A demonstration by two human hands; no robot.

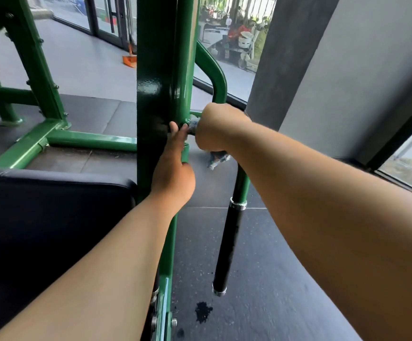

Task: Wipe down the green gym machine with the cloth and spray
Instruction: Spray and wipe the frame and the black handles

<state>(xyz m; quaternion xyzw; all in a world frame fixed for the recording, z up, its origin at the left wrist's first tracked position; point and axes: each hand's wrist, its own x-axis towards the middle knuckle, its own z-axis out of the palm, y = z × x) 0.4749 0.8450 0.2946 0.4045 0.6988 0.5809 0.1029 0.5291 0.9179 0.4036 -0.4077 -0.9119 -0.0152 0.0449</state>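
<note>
In the head view, the upright post of the green gym machine (160,70) ran from 12 to 6 o'clock through the middle of the frame. A short cross tube (195,112) left it toward 3 o'clock. Your right grip (214,129) sat right on that joint, closed in a fist around the cloth (218,159). A bit of cloth showed at the knuckles against the post, and a loose tail hung out at 6 o'clock below the wrist.

The surface to wipe lay at 9 o'clock from that grip, touching it. I judge the next stroke would have followed the tube's long axis, out toward 3 o'clock.

Your left grip (173,168) was at 7 o'clock from the right one and just beside it. Its fingers (175,132) were straight and laid flat up the post, holding nothing, which looked like bracing.

A black-sleeved handle (226,247) hung at 6 o'clock under your right forearm, and a black pad (52,205) lay at 9 o'clock. No spray bottle was in view.
</note>
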